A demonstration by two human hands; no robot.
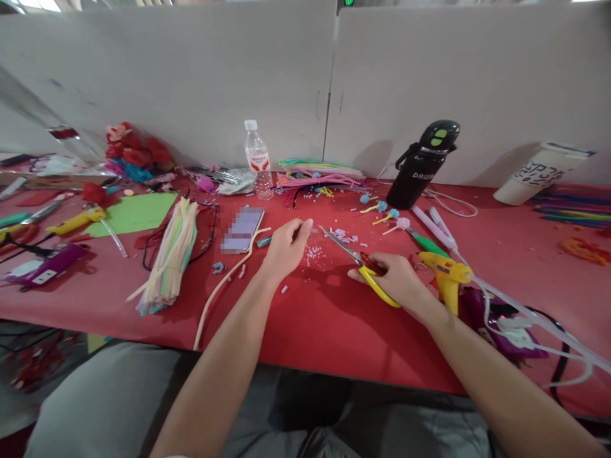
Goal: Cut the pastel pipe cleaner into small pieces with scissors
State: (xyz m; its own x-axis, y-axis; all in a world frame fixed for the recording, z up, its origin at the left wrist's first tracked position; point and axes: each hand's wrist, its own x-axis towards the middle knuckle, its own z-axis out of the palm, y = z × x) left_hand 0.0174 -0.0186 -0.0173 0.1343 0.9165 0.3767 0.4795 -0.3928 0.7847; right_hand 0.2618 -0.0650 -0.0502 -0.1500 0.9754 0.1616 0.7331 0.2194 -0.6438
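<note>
My right hand (396,280) grips a pair of scissors (379,286) with yellow and red handles, its blades pointing up and left toward my other hand. My left hand (287,249) is closed in a pinch above the red tabletop; whatever its fingertips hold is too small to make out. Short lilac cut pieces (344,236) and fine pale crumbs (314,254) lie between the two hands. Beside my left forearm runs a long cream pipe cleaner (206,313), its upper end near a phone (241,230).
At left lies a bundle of pastel pipe cleaners (169,261) near a green sheet (136,213). A clear bottle (259,162) and a black flask (422,168) stand at the back. A yellow glue gun (446,273) is close to my right forearm, with cables around it.
</note>
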